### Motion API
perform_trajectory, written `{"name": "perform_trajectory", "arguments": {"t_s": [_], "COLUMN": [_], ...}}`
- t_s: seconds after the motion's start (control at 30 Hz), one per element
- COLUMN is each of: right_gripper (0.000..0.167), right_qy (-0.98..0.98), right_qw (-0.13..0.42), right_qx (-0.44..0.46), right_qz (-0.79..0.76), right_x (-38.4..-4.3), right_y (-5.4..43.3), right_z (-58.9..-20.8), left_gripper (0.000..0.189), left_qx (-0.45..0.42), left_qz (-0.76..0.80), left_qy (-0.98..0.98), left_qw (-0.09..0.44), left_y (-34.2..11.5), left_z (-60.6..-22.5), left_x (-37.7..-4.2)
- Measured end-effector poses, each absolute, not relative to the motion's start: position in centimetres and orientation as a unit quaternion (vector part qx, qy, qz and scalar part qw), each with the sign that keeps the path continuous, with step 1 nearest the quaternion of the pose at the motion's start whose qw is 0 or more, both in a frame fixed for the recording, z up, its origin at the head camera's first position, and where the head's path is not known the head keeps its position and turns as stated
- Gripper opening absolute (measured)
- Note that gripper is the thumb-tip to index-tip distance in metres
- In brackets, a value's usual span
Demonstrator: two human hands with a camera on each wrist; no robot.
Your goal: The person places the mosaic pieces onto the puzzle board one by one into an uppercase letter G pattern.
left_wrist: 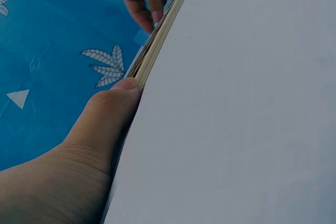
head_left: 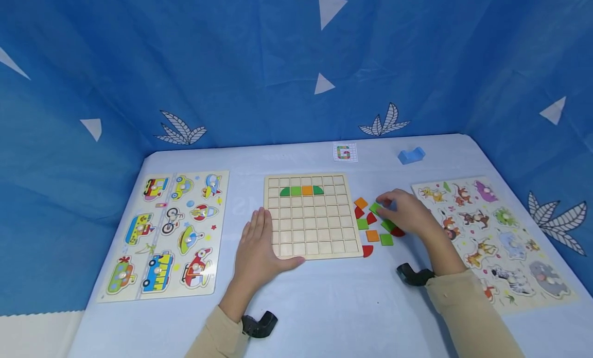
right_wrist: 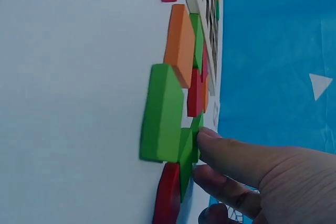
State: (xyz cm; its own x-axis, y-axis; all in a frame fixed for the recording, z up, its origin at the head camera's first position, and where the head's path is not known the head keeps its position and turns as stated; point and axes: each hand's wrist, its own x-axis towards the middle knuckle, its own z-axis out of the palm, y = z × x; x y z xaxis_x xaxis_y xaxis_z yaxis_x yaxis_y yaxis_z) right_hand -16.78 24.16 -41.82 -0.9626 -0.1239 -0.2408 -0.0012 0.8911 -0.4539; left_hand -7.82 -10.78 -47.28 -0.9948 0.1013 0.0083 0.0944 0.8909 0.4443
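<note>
A wooden grid board [head_left: 315, 234] lies mid-table, with a green quarter-round, a green square, an orange square [head_left: 307, 190] and another green quarter-round in one upper row. My left hand [head_left: 259, 247] rests against the board's left side, fingers straight, thumb spread along the near edge; the left wrist view shows the thumb [left_wrist: 113, 103] on that edge. To the right of the board, my right hand [head_left: 405, 212] pinches a green square tile [head_left: 375, 207] between thumb and fingers among the loose tiles. In the right wrist view, the thumb touches that tile, and the fingertips are partly hidden.
Loose red, orange [head_left: 372, 236] and green tiles lie beside the board. A vehicle puzzle [head_left: 217, 255] is at left, an animal puzzle [head_left: 472, 229] at right. Behind stand a pattern card [head_left: 345, 153] with a G and a blue block [head_left: 411, 156]. A blue curtain [head_left: 278, 65] encloses the table.
</note>
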Motion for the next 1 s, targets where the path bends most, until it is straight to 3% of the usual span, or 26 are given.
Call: {"name": "perform_trajectory", "arguments": {"t_s": [0.73, 1.0], "right_gripper": [0.022, 0.021], "right_qy": [0.945, 0.941], "right_qw": [0.140, 0.102], "right_qx": [-0.047, -0.048], "right_qz": [-0.294, -0.318], "right_x": [-17.4, -18.4], "right_y": [24.7, 24.1], "right_z": [-42.5, -42.8], "left_gripper": [0.142, 0.142], "left_qx": [0.046, 0.048], "left_qz": [0.228, 0.226], "left_qy": [0.972, 0.973], "left_qw": [0.003, 0.007], "left_y": [-10.8, -10.8], "left_z": [-47.4, -47.4], "left_x": [-7.8, -7.8]}}
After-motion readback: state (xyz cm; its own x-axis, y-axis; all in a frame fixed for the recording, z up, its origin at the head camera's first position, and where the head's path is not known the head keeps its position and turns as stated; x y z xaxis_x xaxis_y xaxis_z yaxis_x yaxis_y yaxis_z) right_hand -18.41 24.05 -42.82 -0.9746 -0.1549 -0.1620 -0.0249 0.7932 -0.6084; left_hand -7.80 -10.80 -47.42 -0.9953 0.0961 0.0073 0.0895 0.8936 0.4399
